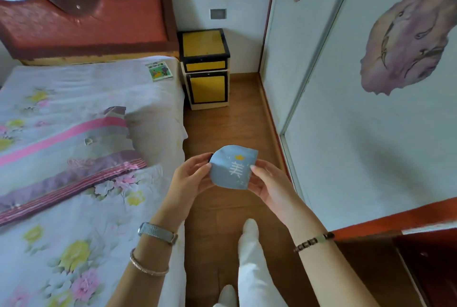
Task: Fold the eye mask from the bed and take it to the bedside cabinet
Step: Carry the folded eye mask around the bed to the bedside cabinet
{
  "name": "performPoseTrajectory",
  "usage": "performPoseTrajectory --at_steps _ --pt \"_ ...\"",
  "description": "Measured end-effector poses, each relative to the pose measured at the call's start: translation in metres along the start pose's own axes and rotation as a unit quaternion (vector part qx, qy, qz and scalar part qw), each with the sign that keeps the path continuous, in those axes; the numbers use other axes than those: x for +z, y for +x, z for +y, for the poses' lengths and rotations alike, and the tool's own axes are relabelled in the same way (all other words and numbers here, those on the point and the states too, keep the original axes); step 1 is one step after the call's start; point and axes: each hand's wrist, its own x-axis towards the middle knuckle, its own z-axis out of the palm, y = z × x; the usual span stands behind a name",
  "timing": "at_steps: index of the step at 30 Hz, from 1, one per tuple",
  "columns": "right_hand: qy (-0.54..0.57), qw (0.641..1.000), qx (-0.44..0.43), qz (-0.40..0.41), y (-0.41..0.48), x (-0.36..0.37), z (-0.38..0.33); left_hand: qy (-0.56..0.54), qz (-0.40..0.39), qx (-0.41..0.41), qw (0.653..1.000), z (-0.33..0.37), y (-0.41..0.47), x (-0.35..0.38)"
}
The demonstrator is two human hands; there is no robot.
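A light blue eye mask (230,167) with a white character and a small yellow crown is folded in half and held up over the wooden floor. My left hand (190,175) pinches its left edge, where a bit of black strap shows. My right hand (268,184) pinches its right edge. The yellow and black bedside cabinet (204,44) stands ahead, beside the bed's headboard, well beyond the mask. Its top is bare.
The bed (74,145) with a floral sheet fills the left side; a small green booklet (159,71) lies near its head. A white sliding wardrobe (346,108) lines the right. A narrow strip of wooden floor (230,121) runs between them to the cabinet. My white-trousered leg (252,252) shows below.
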Motion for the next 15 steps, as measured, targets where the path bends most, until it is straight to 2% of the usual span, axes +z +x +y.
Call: performPoseTrajectory --at_steps 15 --pt "-0.081 0.994 0.02 -0.064 0.236 0.037 -0.134 -0.069 0.093 -0.003 0.993 0.081 0.213 0.021"
